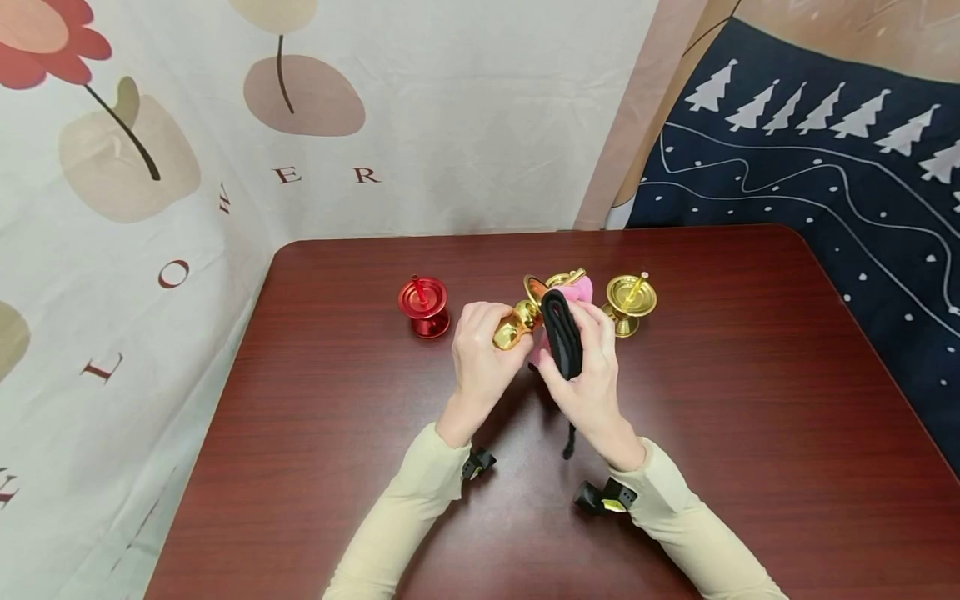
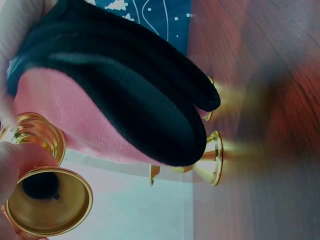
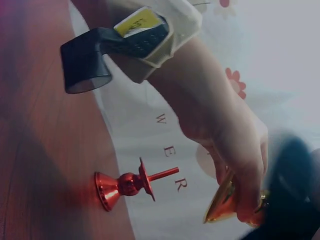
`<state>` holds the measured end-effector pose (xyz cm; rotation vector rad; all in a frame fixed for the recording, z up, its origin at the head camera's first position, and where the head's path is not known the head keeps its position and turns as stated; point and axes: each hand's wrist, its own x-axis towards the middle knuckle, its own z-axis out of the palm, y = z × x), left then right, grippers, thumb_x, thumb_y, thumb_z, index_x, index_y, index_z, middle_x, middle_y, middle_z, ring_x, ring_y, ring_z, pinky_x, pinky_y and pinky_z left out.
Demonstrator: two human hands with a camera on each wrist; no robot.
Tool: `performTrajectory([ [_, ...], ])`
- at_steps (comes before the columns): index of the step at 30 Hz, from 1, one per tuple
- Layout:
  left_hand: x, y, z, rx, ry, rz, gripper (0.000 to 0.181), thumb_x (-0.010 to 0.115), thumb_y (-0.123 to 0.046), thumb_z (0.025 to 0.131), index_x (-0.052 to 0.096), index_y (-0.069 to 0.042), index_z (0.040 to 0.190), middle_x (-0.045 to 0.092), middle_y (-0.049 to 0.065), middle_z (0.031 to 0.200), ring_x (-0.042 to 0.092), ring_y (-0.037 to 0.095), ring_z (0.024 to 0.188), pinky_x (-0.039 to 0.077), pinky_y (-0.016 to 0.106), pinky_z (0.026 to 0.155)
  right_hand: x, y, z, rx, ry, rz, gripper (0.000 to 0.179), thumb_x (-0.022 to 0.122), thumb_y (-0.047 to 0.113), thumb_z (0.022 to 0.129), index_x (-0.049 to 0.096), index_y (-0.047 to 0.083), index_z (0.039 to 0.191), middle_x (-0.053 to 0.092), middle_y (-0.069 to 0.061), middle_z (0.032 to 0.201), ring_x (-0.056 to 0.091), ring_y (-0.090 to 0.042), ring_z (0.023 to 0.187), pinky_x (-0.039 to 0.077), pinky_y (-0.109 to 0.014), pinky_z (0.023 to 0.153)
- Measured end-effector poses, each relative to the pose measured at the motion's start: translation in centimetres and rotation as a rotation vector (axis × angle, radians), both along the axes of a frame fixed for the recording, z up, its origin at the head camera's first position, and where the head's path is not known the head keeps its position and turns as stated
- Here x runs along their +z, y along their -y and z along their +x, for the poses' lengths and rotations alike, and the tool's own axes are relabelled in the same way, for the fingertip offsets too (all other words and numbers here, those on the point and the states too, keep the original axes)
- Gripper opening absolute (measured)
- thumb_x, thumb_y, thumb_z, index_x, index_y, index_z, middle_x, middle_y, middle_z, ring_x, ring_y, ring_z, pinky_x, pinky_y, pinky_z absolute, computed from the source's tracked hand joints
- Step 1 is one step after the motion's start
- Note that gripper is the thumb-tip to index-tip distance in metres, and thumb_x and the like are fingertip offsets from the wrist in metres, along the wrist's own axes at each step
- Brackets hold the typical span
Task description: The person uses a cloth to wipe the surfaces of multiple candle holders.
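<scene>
My left hand [image 1: 486, 346] grips a gold candle holder [image 1: 513, 327] by its stem, tilted so that its hollow base faces back toward me. In the left wrist view, the inside of that base [image 2: 72, 212] shows. My right hand [image 1: 596, 375] holds a pink plush piece with thick black edging [image 1: 562, 333], mitt-like in shape, right beside the holder's dish. A thin black cord [image 1: 569, 442] dangles below it. Pink fabric [image 2: 60, 107] lies close to the gold holder in the left wrist view. Part of the right hand's fingers is hidden behind the cloth.
A red candle holder [image 1: 423, 308] stands on the dark wooden table [image 1: 337, 417] left of my hands. To their right is a gold one [image 1: 628, 304]. Another gold holder [image 1: 566, 277] stands behind the cloth, partly covered. Printed curtains [image 1: 465, 125] hang beyond the table.
</scene>
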<state>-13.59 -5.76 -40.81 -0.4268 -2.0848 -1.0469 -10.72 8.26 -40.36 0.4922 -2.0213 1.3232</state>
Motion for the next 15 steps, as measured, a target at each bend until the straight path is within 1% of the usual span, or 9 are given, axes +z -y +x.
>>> performTrajectory([
  [1,0.0,0.0,0.0,0.002,-0.005,0.002,0.023,0.075,-0.008,0.065,0.065,-0.001,0.083,0.064,0.009,0.08,0.054,0.025,0.082,0.044,0.037,0.074,0.0,-0.1,-0.1,-0.009,-0.016,-0.005,0.049,0.062,-0.002,0.073,0.054,-0.002,0.121,0.05,-0.021,0.122,0.048,-0.033,0.111,0.038,-0.03,0.096],
  [3,-0.1,0.1,-0.1,0.005,-0.01,0.011,0.022,0.074,-0.008,0.064,0.065,-0.001,0.082,0.064,0.009,0.079,0.054,0.025,0.081,0.044,0.036,0.073,0.0,-0.4,-0.4,-0.03,-0.043,-0.027,0.042,0.056,-0.008,0.075,0.058,-0.004,0.116,0.056,-0.021,0.115,0.053,-0.033,0.106,0.04,-0.03,0.095],
  [5,-0.2,0.2,-0.1,0.008,-0.007,0.019,0.022,0.073,-0.008,0.063,0.064,-0.001,0.081,0.064,0.009,0.078,0.054,0.025,0.08,0.044,0.036,0.073,0.1,-1.0,-0.6,-0.063,-0.047,-0.049,0.034,0.056,-0.01,0.08,0.061,-0.005,0.113,0.061,-0.021,0.11,0.057,-0.029,0.102,0.042,-0.028,0.093],
  [7,-0.2,0.3,-0.1,0.012,-0.002,0.025,0.022,0.073,-0.008,0.062,0.065,-0.001,0.081,0.064,0.009,0.078,0.054,0.025,0.08,0.044,0.036,0.073,0.3,-1.7,-0.9,-0.101,-0.01,-0.072,0.028,0.059,-0.009,0.083,0.062,-0.006,0.11,0.064,-0.02,0.106,0.06,-0.021,0.099,0.043,-0.024,0.09],
  [9,-0.2,0.3,-0.1,0.014,0.0,0.032,0.023,0.074,-0.008,0.062,0.065,0.0,0.082,0.064,0.009,0.078,0.054,0.025,0.08,0.044,0.036,0.072,0.5,-2.5,-1.1,-0.126,0.064,-0.098,0.026,0.061,-0.006,0.085,0.063,-0.005,0.11,0.066,-0.019,0.104,0.058,-0.01,0.093,0.042,-0.018,0.084],
  [11,-0.1,0.4,-0.1,0.014,0.001,0.033,0.022,0.074,-0.008,0.063,0.065,0.0,0.082,0.064,0.009,0.078,0.054,0.025,0.08,0.044,0.036,0.073,0.7,-3.1,-1.3,-0.127,0.137,-0.109,0.025,0.062,-0.003,0.086,0.063,-0.004,0.111,0.066,-0.018,0.102,0.055,-0.004,0.086,0.041,-0.014,0.077],
  [13,-0.1,0.4,-0.1,0.011,-0.003,0.034,0.022,0.074,-0.008,0.063,0.065,0.0,0.082,0.064,0.009,0.078,0.054,0.025,0.08,0.044,0.037,0.073,0.8,-3.6,-1.4,-0.121,0.175,-0.081,0.027,0.062,-0.002,0.085,0.063,-0.003,0.112,0.066,-0.018,0.102,0.053,-0.004,0.083,0.039,-0.013,0.073],
  [15,0.0,0.3,0.0,0.007,-0.008,0.033,0.022,0.074,-0.008,0.063,0.065,0.0,0.082,0.064,0.009,0.078,0.054,0.025,0.081,0.044,0.037,0.074,0.9,-3.8,-1.5,-0.11,0.159,-0.028,0.028,0.064,-0.003,0.084,0.064,-0.001,0.112,0.067,-0.017,0.101,0.054,-0.009,0.081,0.04,-0.015,0.073],
])
